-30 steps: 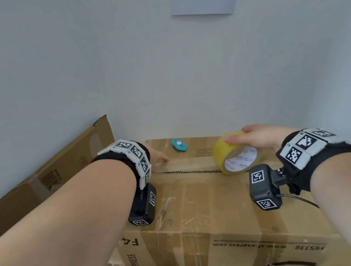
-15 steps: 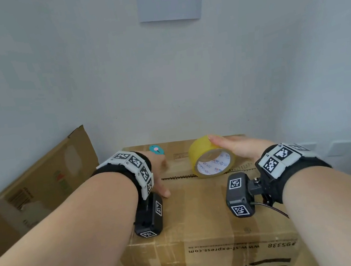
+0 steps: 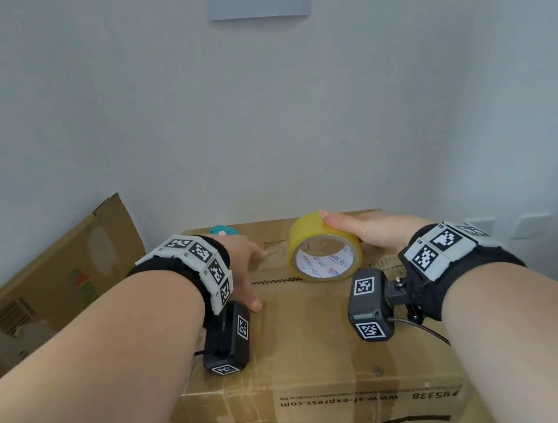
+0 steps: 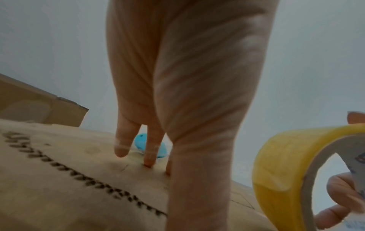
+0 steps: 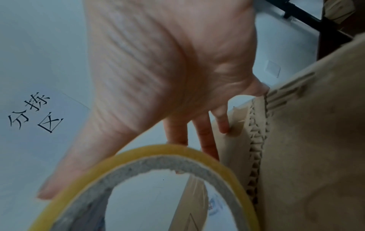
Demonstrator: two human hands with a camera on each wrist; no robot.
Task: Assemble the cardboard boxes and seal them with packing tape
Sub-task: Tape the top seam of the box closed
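A closed brown cardboard box [image 3: 305, 333] stands in front of me, its two top flaps meeting at a seam [image 3: 273, 281]. A yellow tape roll [image 3: 302, 244] stands on edge over the seam, right of the middle. My right hand [image 3: 360, 235] holds it, thumb on top and fingers round its far side. In the right wrist view the little finger touches the far flap beside the tape roll [image 5: 138, 150]. My left hand [image 3: 249, 280] lies flat on the box top left of the roll, with straight fingers pressing the cardboard [image 4: 59, 179].
A small teal object [image 3: 220, 230] lies at the box's far left edge, just past my left hand. A flattened cardboard box [image 3: 48, 286] leans against the wall at the left. White walls close in behind and to the right.
My left hand has drawn back toward me, its thumb now on the near flap. The right hand keeps hold of the roll by the seam. The head view has swung right.
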